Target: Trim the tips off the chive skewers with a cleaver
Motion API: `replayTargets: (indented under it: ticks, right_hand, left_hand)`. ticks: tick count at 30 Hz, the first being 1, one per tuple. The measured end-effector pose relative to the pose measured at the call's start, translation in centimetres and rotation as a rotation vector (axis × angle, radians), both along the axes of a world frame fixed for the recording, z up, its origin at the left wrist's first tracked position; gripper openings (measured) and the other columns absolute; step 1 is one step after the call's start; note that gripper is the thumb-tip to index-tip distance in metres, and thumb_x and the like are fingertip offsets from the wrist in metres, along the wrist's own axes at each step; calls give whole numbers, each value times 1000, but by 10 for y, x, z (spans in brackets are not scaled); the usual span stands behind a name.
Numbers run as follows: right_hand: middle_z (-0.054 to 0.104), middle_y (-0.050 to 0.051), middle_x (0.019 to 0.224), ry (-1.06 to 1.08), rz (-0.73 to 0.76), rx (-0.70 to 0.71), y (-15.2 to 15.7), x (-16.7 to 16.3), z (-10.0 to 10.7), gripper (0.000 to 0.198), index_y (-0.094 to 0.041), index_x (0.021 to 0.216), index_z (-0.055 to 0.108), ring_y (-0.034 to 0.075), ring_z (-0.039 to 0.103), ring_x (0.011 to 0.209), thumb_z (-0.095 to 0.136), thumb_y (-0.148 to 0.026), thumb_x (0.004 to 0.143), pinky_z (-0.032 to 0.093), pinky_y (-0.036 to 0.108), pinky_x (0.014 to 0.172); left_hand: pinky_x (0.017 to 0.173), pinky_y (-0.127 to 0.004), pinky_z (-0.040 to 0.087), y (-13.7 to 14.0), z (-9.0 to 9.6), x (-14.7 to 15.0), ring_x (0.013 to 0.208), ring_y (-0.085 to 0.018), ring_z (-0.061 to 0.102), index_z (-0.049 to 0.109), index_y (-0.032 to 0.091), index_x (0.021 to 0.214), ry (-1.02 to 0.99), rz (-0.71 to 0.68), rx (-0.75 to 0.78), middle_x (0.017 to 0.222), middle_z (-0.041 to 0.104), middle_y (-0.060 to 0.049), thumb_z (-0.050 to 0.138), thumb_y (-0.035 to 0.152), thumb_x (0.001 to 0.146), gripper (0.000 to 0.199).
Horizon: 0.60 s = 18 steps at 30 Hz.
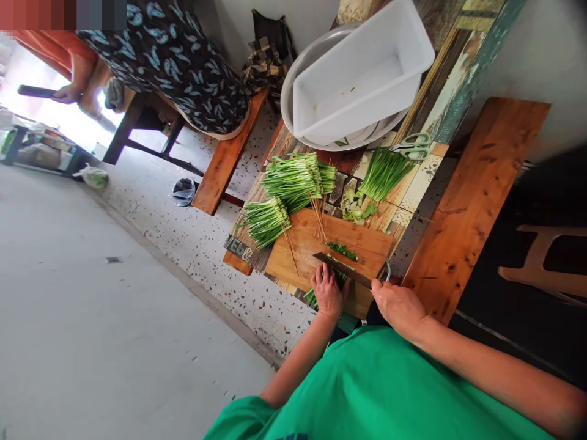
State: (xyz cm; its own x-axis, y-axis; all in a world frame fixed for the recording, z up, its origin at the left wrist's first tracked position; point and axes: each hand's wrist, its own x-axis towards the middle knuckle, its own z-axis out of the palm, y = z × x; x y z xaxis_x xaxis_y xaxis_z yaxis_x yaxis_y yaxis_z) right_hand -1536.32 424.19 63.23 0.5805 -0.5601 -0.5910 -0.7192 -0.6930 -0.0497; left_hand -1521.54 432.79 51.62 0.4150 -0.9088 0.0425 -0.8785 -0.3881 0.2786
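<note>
- Chives (310, 298) lie under the left hand (328, 292) on the near part of the wooden cutting board (367, 241), their uncut ends poking out past the board's edge
- Lettering (238, 247) at the table's corner seems to read "VEb&", though the small, slanted view leaves that unsure; dark print at the hem of the green shirt (380, 379) is cut off by the frame and cannot be read
- Left hand: fingers bent and only slightly spread, pressing the stalks down, fingertips just beside the blade
- Right hand (398, 305): fingers closed around the handle of a knife (346, 270), whose dark blade slants across the board above the stalks
- Chopped green pieces (342, 250) form a short row on the board, on the far side of the blade
- Thin wooden sticks (318, 217) lie on the board, near a large bundle (291, 180) and a smaller bundle (266, 221) of trimmed green stalks
- Leafy scraps (355, 205), another bunch of greens (385, 174) and green-handled scissors (415, 146) lie farther back on the patterned table (417, 183)
- White tub (358, 91) rests tilted in a metal basin (288, 98)
- Another person in a patterned garment (174, 61) is at the upper left, by a wooden bench (229, 165)
</note>
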Motion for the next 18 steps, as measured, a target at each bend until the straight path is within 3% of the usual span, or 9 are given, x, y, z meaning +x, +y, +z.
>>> replayTargets:
  ticks: [6,11,18]
  right_hand:
    - [70,16,88,-34,-7,22,-6,12,-9,24,-12,100,57,24,72,78,34,-16,96,46,27,56]
    - [71,14,84,-119,-31,45,-19,13,-14,31,-13,99,57,22,71,80,29,-26,100,41,26,57]
    - [70,12,83,-231,37,-65,-35,2,-12,31,-15,94,58,19,68,73,29,-26,100,27,27,52]
  left_hand:
    - [100,-53,41,-1,-1,2,124,-37,51,70,14,111,14,23,-8,130,62,-19,64,46,82,44]
    - [99,-51,42,-3,3,3,123,-35,51,64,14,124,-7,19,-29,138,56,-16,60,51,85,54]
    - [99,-49,41,-13,7,2,123,-34,50,53,12,136,-21,32,12,143,51,-17,56,54,86,65]
